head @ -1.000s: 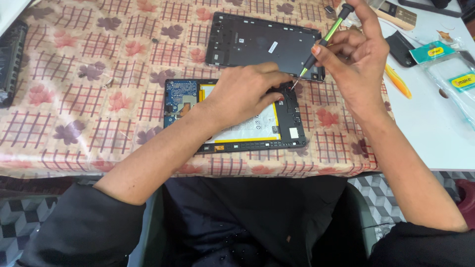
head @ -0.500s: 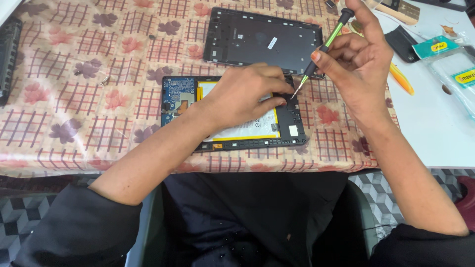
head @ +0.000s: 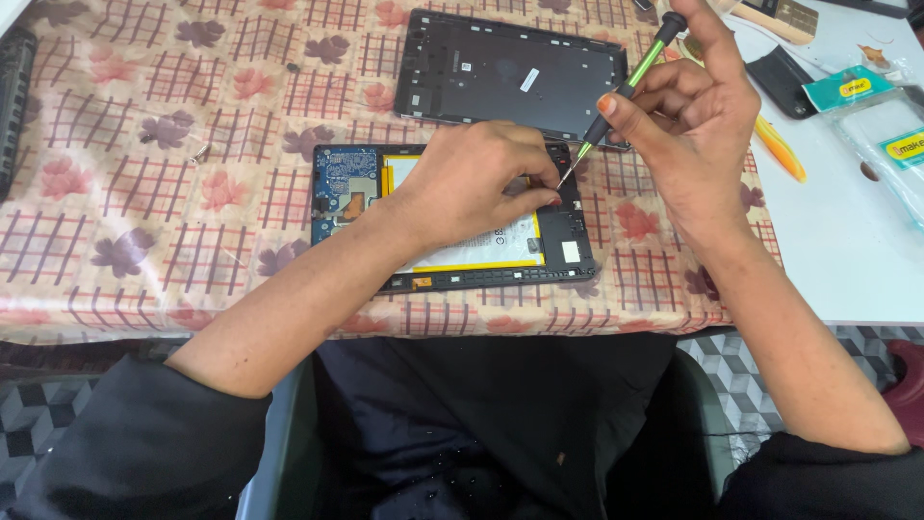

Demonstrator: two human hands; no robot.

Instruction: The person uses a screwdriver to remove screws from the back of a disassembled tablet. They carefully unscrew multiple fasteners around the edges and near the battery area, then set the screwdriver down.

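A desk (head: 847, 270) draped in a floral checked cloth (head: 144, 193) carries a detached black back cover (head: 500, 72) at the far side and, just nearer, an opened tablet (head: 462, 217) showing its blue circuit board and battery. The left hand (head: 481, 183) rests on the tablet, fingertips pinched at its upper right. The right hand (head: 693, 125) has its grip closed around a green-handled screwdriver (head: 626, 87), tip angled down beside the left fingertips.
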